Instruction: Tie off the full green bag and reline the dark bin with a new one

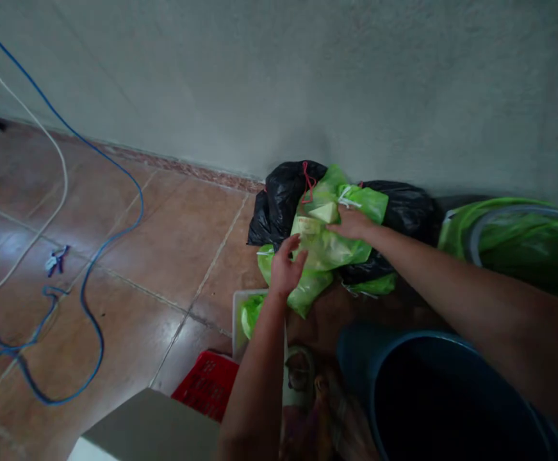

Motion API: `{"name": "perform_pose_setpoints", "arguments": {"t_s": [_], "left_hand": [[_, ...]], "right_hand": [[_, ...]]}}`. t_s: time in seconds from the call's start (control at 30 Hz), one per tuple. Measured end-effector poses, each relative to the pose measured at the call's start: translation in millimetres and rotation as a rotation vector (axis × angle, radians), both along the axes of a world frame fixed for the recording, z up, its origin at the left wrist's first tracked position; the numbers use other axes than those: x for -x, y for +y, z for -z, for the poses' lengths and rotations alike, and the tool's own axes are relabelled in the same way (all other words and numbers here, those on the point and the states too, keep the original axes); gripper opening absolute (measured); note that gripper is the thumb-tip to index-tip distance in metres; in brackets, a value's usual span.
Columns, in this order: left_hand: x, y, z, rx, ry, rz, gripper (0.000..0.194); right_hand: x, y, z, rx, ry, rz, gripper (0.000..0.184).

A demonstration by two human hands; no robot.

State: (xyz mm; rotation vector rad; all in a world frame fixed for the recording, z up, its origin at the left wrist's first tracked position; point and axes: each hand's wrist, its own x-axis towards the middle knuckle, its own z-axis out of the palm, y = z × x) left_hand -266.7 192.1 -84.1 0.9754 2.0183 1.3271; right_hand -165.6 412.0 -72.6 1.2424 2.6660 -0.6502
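Brown tiled floor [163, 224] with pale grout lines; on it, a looping blue cord [97, 320] and a white cord [62, 198], with a small blue-and-white tool [56, 260] between them. Near the wall sit bunched black bags [281, 202] and green bags [310, 291], near a pale container [236, 320], red basket [206, 387] and dark blue tub [362, 358]

No lettering we can read
We see faint print [306, 221] on or inside the green bag [340, 248], too blurred to make out.
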Motion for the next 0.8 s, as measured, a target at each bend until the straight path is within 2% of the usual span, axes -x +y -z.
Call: {"name": "perform_pose_setpoints", "arguments": {"t_s": [0.07,0.13,0.17,0.23,0.3,0.4,0.47,0.57,0.63,0.73,0.8], "left_hand": [[-1.2,-46.7,1.8,0.107,-0.032,-0.352,0.035],[-9.4,-94.1,9.5,0.409,-0.001,-0.613,0.037],[-15.2,-113.9,15.3,0.570,0.030,-0.679,0.046],[-27.3,-140.7,28.4,0.752,0.114,-0.715,0.064],[-36.5,-150.7,39.5,0.802,0.115,-0.695,0.076],[-40.0,-149.3,44.9,0.777,0.096,-0.636,0.072],[-36.6,-148.4,38.9,0.761,0.093,-0.604,0.065],[-29.2,-152.2,15.9,0.744,0.096,-0.631,0.054],[-26.5,-154.6,-9.1,0.723,0.097,-0.647,0.042],[-31.4,-153.0,-60.6,0.619,0.057,-0.561,0.029],[-43.1,-149.5,-103.3,0.445,-0.008,-0.436,0.028]], "right_hand": [[-6.9,-12.1,-21.8,-0.048,0.045,0.029,0.082],[-18.0,-32.1,-44.4,-0.110,0.153,0.050,0.083],[-24.7,-44.6,-54.6,-0.133,0.218,0.038,0.079],[-39.2,-72.3,-70.4,-0.142,0.320,0.017,0.072],[-54.6,-100.4,-80.3,-0.131,0.356,0.001,0.067],[-80.0,-136.0,-90.0,-0.084,0.361,-0.046,0.060],[-99.1,-153.0,-97.3,-0.038,0.350,-0.072,0.052],[-129.0,-169.5,-111.9,0.013,0.362,-0.063,0.042],[-147.3,-177.2,-123.9,0.027,0.391,-0.040,0.039],[-168.7,-189.9,-147.7,0.050,0.431,-0.017,0.038],[-179.3,-201.8,-169.7,0.078,0.441,-0.034,0.040]]}}
